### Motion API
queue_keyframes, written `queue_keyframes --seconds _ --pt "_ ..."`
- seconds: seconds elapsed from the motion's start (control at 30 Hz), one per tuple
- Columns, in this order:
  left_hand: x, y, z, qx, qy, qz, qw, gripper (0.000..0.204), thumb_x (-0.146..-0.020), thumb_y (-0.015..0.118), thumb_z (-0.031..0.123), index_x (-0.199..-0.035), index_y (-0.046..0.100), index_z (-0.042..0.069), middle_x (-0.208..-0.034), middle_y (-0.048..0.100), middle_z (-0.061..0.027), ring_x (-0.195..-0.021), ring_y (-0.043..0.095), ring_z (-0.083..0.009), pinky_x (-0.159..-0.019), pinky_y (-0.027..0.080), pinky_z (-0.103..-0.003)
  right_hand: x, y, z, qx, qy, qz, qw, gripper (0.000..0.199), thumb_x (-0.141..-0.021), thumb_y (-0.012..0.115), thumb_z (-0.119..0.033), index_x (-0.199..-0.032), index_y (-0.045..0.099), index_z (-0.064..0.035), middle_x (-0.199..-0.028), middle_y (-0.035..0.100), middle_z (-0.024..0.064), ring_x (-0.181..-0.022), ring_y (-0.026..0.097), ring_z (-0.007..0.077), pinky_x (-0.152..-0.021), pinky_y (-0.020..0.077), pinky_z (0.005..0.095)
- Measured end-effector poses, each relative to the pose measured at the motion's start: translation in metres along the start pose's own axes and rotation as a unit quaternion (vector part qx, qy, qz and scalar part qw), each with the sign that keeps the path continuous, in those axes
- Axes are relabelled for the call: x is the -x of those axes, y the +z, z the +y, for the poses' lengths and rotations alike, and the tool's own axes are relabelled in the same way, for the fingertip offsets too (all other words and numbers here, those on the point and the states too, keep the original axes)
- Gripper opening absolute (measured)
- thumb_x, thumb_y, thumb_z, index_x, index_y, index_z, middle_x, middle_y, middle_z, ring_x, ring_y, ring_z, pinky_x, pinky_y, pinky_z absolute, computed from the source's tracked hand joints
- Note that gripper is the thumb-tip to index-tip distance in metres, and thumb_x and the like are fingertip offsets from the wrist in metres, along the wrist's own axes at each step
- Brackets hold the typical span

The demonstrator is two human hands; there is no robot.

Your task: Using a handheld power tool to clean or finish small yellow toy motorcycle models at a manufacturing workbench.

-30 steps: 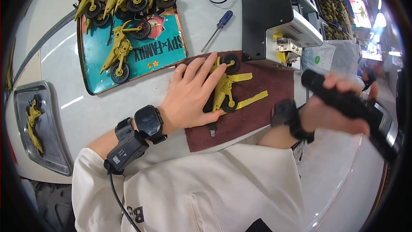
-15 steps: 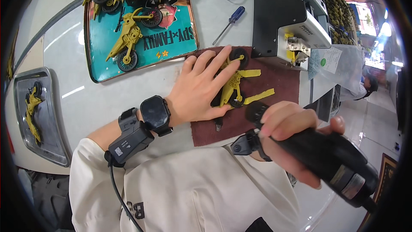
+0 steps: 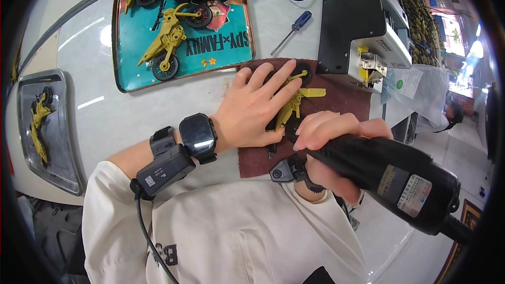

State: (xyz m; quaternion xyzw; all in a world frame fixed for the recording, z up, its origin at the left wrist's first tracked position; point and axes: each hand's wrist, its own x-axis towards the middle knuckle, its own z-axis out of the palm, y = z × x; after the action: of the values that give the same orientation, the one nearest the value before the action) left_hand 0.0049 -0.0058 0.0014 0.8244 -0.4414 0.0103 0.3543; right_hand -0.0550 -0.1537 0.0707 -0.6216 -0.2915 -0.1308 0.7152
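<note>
A yellow toy motorcycle [image 3: 286, 111] with black wheels lies on a dark red cloth [image 3: 252, 160]. My left hand [image 3: 252, 102] rests over it with spread fingers, thumb at the near end and fingertips by the far wheel, pinning it to the cloth. In my right hand [image 3: 336, 137] is a black corded electric screwdriver [image 3: 389, 171], fingers wrapped round its front. Its nose points at the near end of the motorcycle; my fingers hide the tip, so contact cannot be told. A small dark tool [image 3: 271, 150] lies partly beneath my left thumb.
A teal tray [image 3: 131, 73] with several yellow toy motorcycles [image 3: 167, 37] stands at the far left. A metal tray [image 3: 66, 163] holds another yellow part. Beyond the cloth are a blue-handled screwdriver [image 3: 294, 30] and a black-and-silver machine [image 3: 347, 26]. A plastic bag [image 3: 426, 94] lies at right.
My right hand has brought the electric screwdriver leftward, its nose now at the motorcycle's near end. The left hand stays on the motorcycle. The whole view has shifted slightly.
</note>
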Motion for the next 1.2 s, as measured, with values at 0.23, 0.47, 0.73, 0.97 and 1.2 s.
queue_keyframes --seconds 0.23,0.47,0.73,0.97,1.2 --pt "0.001 -0.002 -0.001 0.013 0.005 0.010 1.000 0.078 -0.055 0.071 0.036 -0.124 0.046 0.008 -0.136 0.037 -0.0137 -0.109 0.040 -0.0302 -0.085 0.033 -0.041 0.005 0.003 -0.001 0.025 -0.048 0.029 0.998 0.077 -0.072 0.075 -0.035 -0.123 0.028 -0.0020 -0.083 0.057 0.0206 -0.070 0.058 0.0294 -0.064 0.0476 0.0408" --pt "0.009 -0.025 0.003 0.067 0.036 0.080 0.994 0.055 -0.055 0.069 0.028 -0.107 0.059 0.012 -0.128 0.049 -0.0066 -0.107 0.041 -0.0334 -0.086 0.035 -0.043 -0.020 -0.021 -0.039 0.254 -0.100 0.391 0.879 0.079 -0.084 0.040 -0.064 -0.130 0.027 -0.0001 -0.067 0.051 0.0098 -0.049 0.050 0.0196 -0.047 0.0423 0.0314" --pt "0.118 -0.185 -0.040 -0.348 -0.212 0.298 0.863 0.051 -0.060 0.066 0.007 -0.111 0.057 0.005 -0.125 0.049 -0.0152 -0.113 0.044 -0.0338 -0.094 0.034 -0.046 -0.002 -0.040 -0.004 0.267 0.003 0.480 0.836 0.056 -0.083 0.052 -0.029 -0.124 0.029 0.0023 -0.073 0.052 0.0106 -0.067 0.053 0.0220 -0.066 0.0458 0.0353" --pt "0.171 -0.192 -0.091 -0.437 -0.381 0.238 0.779 0.054 -0.074 0.061 0.016 -0.126 0.048 0.011 -0.135 0.043 -0.0115 -0.127 0.031 -0.0376 -0.104 0.022 -0.047 0.003 -0.050 0.004 0.242 -0.045 0.423 0.872 0.073 -0.084 0.047 -0.058 -0.122 0.028 0.0010 -0.068 0.051 0.0094 -0.050 0.049 0.0168 -0.050 0.0442 0.0292" --pt "0.037 -0.137 -0.080 -0.079 -0.163 -0.085 0.980 0.085 -0.056 0.041 -0.017 -0.135 0.038 0.015 -0.138 0.033 -0.0165 -0.125 0.033 -0.0364 -0.105 0.025 -0.043 0.008 -0.054 -0.002 0.199 -0.032 0.474 0.857 0.082 -0.078 0.041 -0.072 -0.117 0.030 -0.0013 -0.060 0.048 0.0087 -0.044 0.046 0.0168 -0.043 0.0405 0.0286"
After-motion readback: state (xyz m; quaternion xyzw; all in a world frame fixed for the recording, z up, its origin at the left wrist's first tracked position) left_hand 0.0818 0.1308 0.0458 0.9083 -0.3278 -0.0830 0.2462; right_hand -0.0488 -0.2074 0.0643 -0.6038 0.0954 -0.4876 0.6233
